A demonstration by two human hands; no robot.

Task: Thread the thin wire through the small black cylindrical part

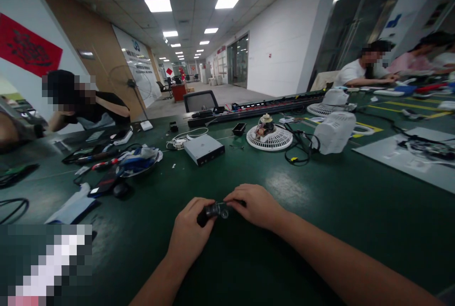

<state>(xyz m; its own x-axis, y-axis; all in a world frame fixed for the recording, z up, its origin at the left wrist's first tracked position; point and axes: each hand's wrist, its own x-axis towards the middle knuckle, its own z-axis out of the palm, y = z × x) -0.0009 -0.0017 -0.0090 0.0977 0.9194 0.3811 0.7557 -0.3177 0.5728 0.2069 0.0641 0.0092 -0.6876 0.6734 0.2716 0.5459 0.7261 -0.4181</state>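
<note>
Low in the middle of the head view, my left hand (194,225) is closed around a small dark device (214,210) with a round, lens-like part on its near side. Its exact kind is too small and dim to make out. From the other side, my right hand (254,205) has thumb and fingertips pinched together at the device's right end. Whether a small piece sits between those fingertips I cannot tell. Both hands are just above the green table (241,258).
Beyond my hands lie a disc drive (204,148), a white cable (181,139), a black tray (239,129) and a fan part with a white grille (269,138). A white housing (336,131) stands at right. Tools and a blue bundle (138,160) lie left. Other people sit around the table.
</note>
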